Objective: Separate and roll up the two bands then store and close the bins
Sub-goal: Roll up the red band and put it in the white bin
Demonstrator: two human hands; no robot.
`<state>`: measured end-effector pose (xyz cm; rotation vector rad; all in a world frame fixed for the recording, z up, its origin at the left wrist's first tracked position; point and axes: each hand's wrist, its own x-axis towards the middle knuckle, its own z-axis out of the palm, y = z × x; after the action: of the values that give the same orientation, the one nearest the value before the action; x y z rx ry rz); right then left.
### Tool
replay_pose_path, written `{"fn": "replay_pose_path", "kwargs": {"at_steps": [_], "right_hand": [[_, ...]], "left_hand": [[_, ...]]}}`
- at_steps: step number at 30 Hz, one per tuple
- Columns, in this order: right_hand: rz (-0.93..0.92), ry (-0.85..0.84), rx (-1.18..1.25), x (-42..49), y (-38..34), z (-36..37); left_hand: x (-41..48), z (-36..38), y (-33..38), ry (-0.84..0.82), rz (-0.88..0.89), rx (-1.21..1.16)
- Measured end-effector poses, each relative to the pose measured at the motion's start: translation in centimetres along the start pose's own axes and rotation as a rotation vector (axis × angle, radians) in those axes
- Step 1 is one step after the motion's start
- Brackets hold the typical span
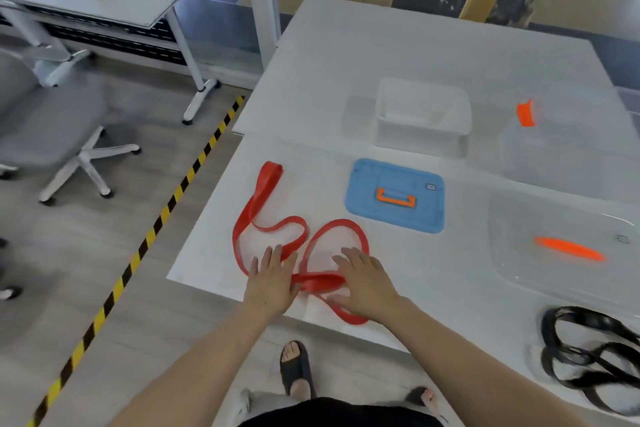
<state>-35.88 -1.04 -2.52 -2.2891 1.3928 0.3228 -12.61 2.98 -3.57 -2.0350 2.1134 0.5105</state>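
Nearest: person's sandalled foot (297,369) on the floor below the near table edge, forearms reaching up over it. Both hands flat on the red band (266,196) at the near left of the white table (381,55). Left hand (273,279) palm down, fingers spread and straight, pressing the band where the strands cross. Right hand (365,282) also palm down, fingers splayed over the folded end; not gripping, just pinning. Probably flattening and holding the end still so a roll can be started from there.

Red band lies loose and snaking: one loop end points far-left, long axis runs roughly from that far-left tip toward the near-right, with a round loop between the hands and a tail hanging at the near table edge. Not rolled yet.

Black band (588,360) is well apart at the near right, tangled coils, blurred, so separation looks done.

Blue lid (394,196) with orange handle lies flat just beyond the red band. White bin (422,114) farther back, open. Clear lid (561,246) with orange handle lies flat at right; clear bin (554,156) with an orange latch beyond it, hard to make out. Both bins stand open, presumably ready to take the rolls.
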Motion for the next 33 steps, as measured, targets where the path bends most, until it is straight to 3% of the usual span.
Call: {"fn": "replay_pose_path", "kwargs": {"at_steps": [4,10,14,17,19,22,25,29,33], "right_hand": [[-0.007,-0.038,-0.071,2.8,-2.9,0.9],[-0.108,-0.119,-0.154,6.1,-5.0,1.6],[-0.085,-0.071,-0.182,6.6,-4.8,2.9],[-0.082,-0.018,-0.192,6.7,-4.1,3.2],[-0.066,-0.01,-0.192,6.7,-4.1,3.2],[-0.051,0.0,-0.162,7.0,-4.3,3.0],[-0.081,0.012,-0.174,7.3,-3.7,2.9],[-0.097,-0.013,-0.126,7.2,-2.9,2.6],[-0.081,0.042,-0.061,6.8,-2.8,1.7]], "left_hand": [[1.1,0.4,-4.4,-0.065,-0.008,0.0],[1.6,0.9,-6.3,-0.191,0.005,-0.183],[2.0,1.2,-7.3,-0.056,0.015,-0.237],[3.3,0.6,-7.7,0.157,-0.156,-0.324],[4.7,0.2,-7.9,0.192,-0.247,-0.357],[7.2,0.2,-8.6,-0.009,-0.426,-0.515],[8.5,0.0,-7.9,-0.157,-0.493,-0.528],[7.9,0.3,-6.0,-0.069,-0.365,-0.601],[7.1,0.2,-4.5,-0.118,-0.252,-0.767]]}}
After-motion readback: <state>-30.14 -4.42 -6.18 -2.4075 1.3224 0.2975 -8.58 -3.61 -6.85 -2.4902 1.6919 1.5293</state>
